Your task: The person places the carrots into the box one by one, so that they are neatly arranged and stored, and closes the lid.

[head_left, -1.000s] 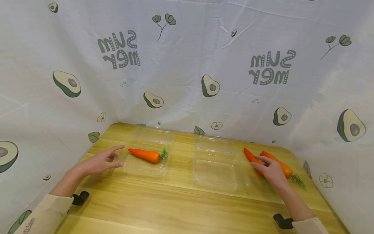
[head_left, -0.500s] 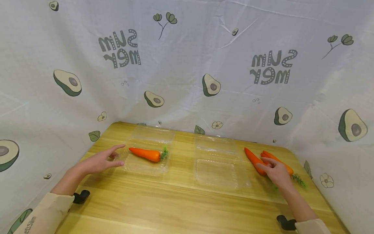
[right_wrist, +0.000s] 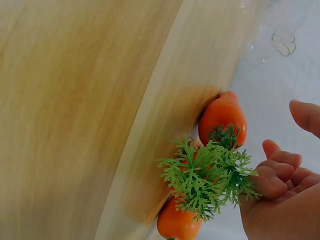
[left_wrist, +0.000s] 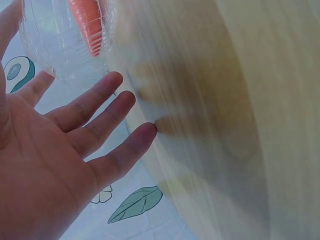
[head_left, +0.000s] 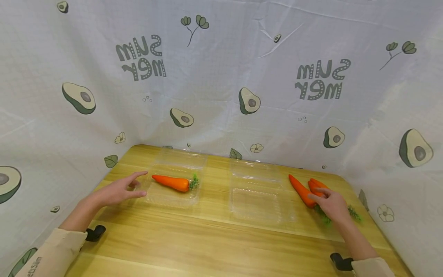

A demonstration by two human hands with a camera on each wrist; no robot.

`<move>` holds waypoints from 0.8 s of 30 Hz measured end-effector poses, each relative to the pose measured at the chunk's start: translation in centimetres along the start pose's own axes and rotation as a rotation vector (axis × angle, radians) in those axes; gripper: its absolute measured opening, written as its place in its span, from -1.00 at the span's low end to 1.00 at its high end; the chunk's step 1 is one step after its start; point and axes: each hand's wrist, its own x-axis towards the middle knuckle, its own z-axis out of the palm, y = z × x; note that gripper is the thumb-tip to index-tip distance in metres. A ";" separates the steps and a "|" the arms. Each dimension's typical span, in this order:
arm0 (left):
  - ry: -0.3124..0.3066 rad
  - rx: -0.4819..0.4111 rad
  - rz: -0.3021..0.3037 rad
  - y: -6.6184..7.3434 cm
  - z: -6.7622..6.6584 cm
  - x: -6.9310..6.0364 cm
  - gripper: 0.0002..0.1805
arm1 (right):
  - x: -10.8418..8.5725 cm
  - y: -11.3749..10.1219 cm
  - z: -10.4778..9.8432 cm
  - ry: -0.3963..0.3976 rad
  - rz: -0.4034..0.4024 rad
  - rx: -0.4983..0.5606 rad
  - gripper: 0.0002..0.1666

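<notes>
My left hand (head_left: 119,191) is beside the left clear plastic container (head_left: 173,201), thumb and fingers spread with nothing between them. An orange carrot (head_left: 172,182) with a green top lies in that container. In the left wrist view, the left hand (left_wrist: 60,145) shows its palm. My right hand (head_left: 335,206) is over the carrots on the right, near a partly covered carrot (head_left: 313,185) and another carrot (head_left: 300,190). The right wrist view shows the right hand (right_wrist: 287,192) with bent fingers and thumb apart, beside green tops (right_wrist: 200,175); contact there is unclear.
A second clear container (head_left: 256,206), its lid folded back, stands on the wooden table (head_left: 207,246) between the left container and the loose carrots. Behind the table hangs a printed curtain (head_left: 214,77), which also runs along both sides.
My right hand has moved right, off the leftmost loose carrot, which now shows more fully. The left hand and the carrot in the container have stayed in place.
</notes>
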 end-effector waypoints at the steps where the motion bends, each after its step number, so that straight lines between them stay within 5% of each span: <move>1: 0.000 0.001 0.000 0.0 0.0 0.0 -0.11 | 0.0 0.0 0.0 -0.004 0.005 -0.003 -0.14; 14: -0.004 -0.003 -0.005 0.1 0.1 -0.1 -0.11 | 0.2 0.4 0.1 -0.085 0.036 -0.009 -0.08; 24: 0.006 0.001 0.004 -0.1 0.1 -0.1 -0.10 | 0.4 0.3 0.2 -0.062 0.029 -0.020 -0.12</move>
